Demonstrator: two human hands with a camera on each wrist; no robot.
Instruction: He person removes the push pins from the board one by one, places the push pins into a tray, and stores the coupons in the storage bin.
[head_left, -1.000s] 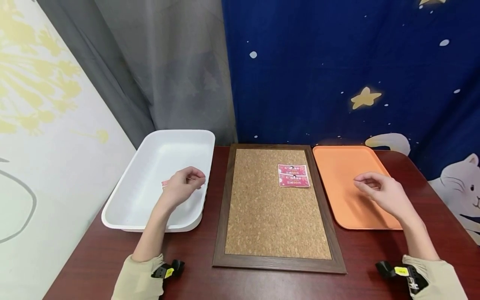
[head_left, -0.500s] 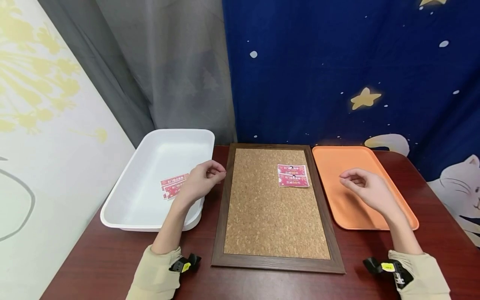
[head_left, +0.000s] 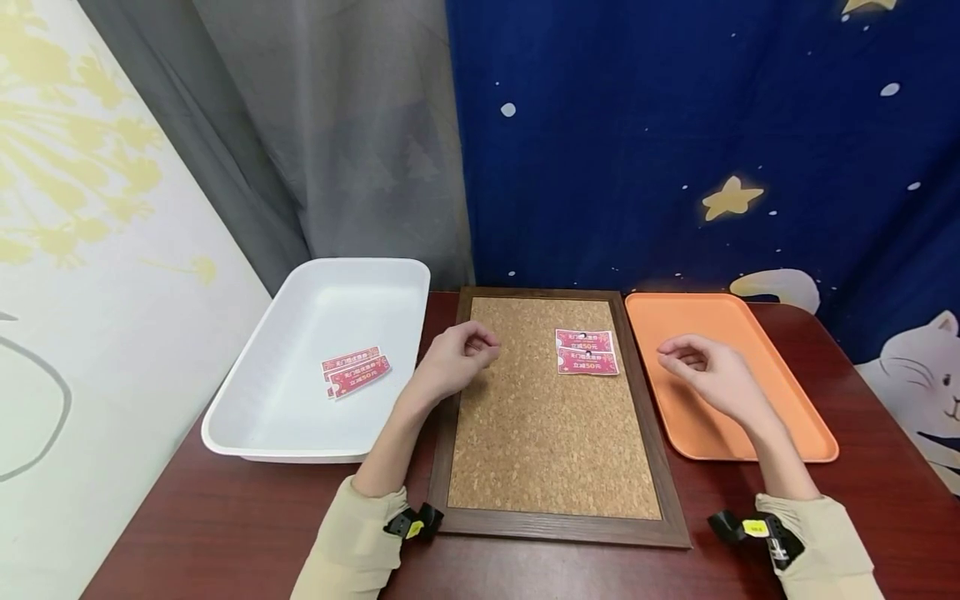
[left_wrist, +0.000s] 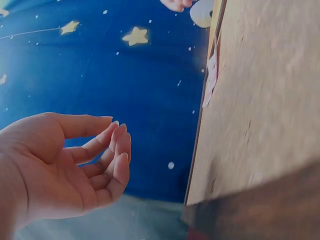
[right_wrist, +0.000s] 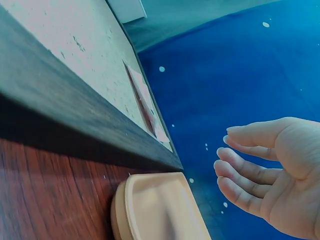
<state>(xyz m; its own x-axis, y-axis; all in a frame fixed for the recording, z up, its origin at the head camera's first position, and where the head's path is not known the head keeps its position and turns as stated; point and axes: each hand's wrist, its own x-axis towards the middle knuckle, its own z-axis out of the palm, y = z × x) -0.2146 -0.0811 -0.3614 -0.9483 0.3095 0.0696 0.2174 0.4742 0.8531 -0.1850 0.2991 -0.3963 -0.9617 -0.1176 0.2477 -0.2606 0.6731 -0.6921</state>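
Note:
My left hand (head_left: 453, 358) hovers over the left edge of a wood-framed cork board (head_left: 551, 450), fingers loosely curled. In the left wrist view its thumb and fingertips come close together with nothing between them. Over the left part of an orange tray (head_left: 697, 321), my right hand (head_left: 708, 375) hangs with relaxed fingers and holds nothing. Two pink coupons are fixed one above the other at the board's upper right; the upper coupon (head_left: 596, 340) and the lower coupon (head_left: 577, 364) each have a small dark pin near the top.
At the left stands a white plastic basin (head_left: 262, 408), with two overlapping pink coupons (head_left: 358, 379) inside. All of it rests on a dark red wooden table (head_left: 187, 517). Behind hang a grey curtain (head_left: 375, 167) and a blue starry curtain (head_left: 615, 167).
My left hand has moved right, from over the basin to over the board's left side, uncovering the coupons in the basin. My right hand has shifted left over the tray.

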